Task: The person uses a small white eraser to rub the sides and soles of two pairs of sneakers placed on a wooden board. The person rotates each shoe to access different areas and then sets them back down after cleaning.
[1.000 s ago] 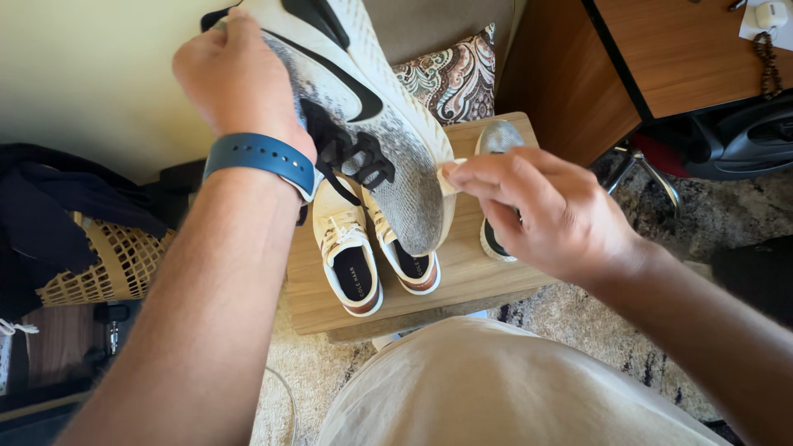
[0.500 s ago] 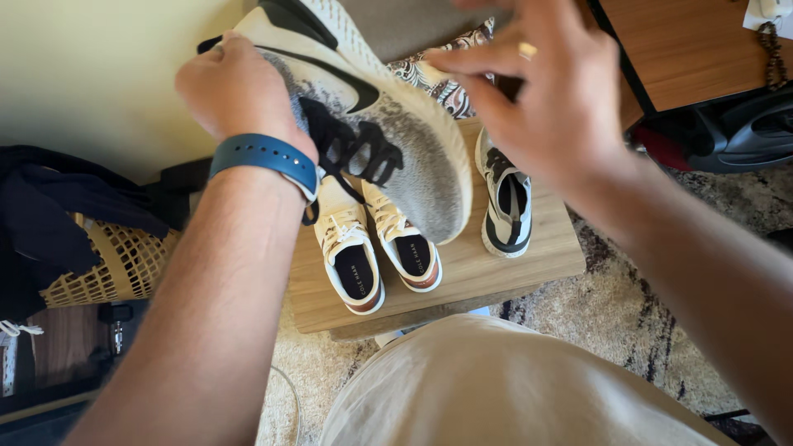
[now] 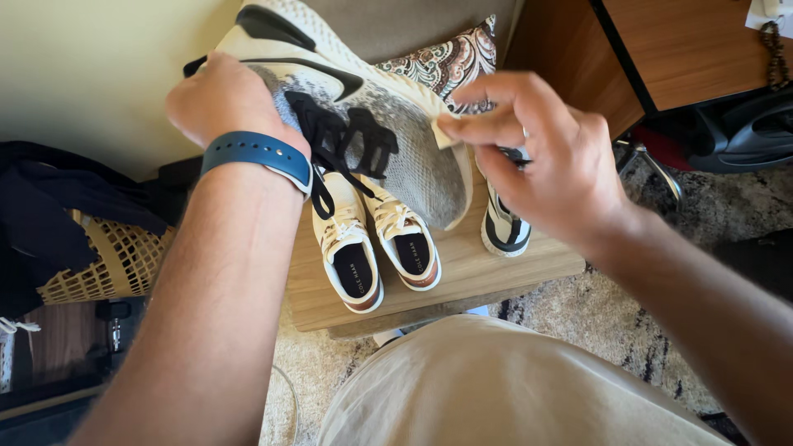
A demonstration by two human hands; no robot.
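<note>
I'm holding the grey knit sneaker (image 3: 372,124) up over the bench's (image 3: 462,272) far edge — left hand (image 3: 227,99) gripping its heel, right hand (image 3: 537,157) pinching a small wipe (image 3: 443,132) against its sole edge. Cleaning seems midway — its mate (image 3: 504,219) is waiting near the right edge.

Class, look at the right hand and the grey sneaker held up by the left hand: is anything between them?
Only a small pale wipe, pinched in the right hand and pressed against the sneaker that the left hand grips. Nothing else visible stands between them.
</note>
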